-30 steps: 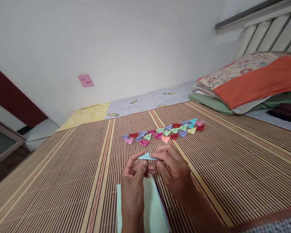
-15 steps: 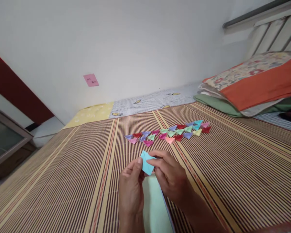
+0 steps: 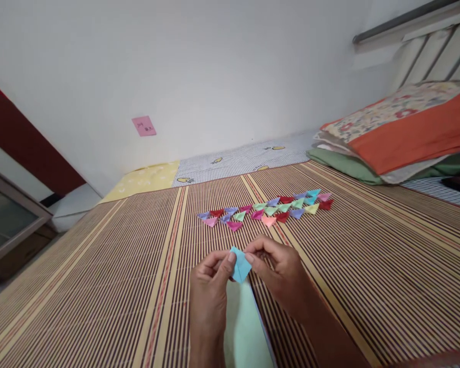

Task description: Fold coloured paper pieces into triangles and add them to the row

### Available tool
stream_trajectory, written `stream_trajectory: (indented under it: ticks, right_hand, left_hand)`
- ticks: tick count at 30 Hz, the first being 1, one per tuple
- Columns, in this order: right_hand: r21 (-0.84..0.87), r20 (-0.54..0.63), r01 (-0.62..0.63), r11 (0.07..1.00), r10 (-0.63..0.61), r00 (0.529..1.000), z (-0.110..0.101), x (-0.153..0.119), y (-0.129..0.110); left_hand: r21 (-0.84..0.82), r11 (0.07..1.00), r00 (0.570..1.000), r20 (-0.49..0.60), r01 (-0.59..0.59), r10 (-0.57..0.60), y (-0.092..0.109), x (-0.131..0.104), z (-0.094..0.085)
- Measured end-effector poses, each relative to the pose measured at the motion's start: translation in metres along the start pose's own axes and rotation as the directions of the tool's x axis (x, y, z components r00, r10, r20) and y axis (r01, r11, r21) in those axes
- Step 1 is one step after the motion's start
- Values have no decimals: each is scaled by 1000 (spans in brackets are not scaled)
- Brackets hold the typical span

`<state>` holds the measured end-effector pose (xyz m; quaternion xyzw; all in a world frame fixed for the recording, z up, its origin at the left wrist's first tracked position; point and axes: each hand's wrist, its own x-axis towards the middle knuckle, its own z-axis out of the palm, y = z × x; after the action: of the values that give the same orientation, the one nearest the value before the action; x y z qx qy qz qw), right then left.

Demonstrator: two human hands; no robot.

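A small light-blue square of folded paper (image 3: 241, 267), turned on its corner and creased, is held up between my hands. My left hand (image 3: 211, 286) pinches its left edge, thumb on the front face. At the right corner, my right hand (image 3: 281, 273) grips the paper between thumb and forefinger. Below them lies a pale green flat sheet or pad (image 3: 245, 327), partly hidden by my left hand and wrist. Beyond my hands, several small folded paper pieces (image 3: 269, 221) in pink, red, purple, green, yellow and blue sit in uneven rows.
A striped bamboo mat (image 3: 111, 276) covers the bed. Stacked pillows (image 3: 414, 135), floral and orange on top, lie at the right by a radiator (image 3: 437, 56). A pink note (image 3: 144, 126) is stuck on the white wall (image 3: 222, 66). Checked cloth (image 3: 233, 163) borders the wall.
The blue paper has shifted slightly right and down. My right thumb and fingers have moved off its face to its right corner, while my left hand keeps its pinch.
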<state>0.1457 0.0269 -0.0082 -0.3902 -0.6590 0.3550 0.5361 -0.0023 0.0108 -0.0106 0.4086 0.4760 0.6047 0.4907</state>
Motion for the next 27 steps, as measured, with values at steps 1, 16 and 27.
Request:
stream_trajectory:
  ticks: [1, 16, 27]
  right_hand:
    - [-4, 6, -3, 1000, 3, 1000, -2, 1, -1]
    - [-33, -24, 102, 994, -103, 994, -3, 0, -5]
    - [-38, 21, 150, 988, -149, 989, -7, 1, -4]
  left_hand:
    - [20, 1000, 1000, 12, -3, 3, 2, -1, 1]
    - [179, 981, 994, 94, -77, 60, 12, -7, 4]
    - [106, 994, 992, 123, -10, -4, 6, -3, 1]
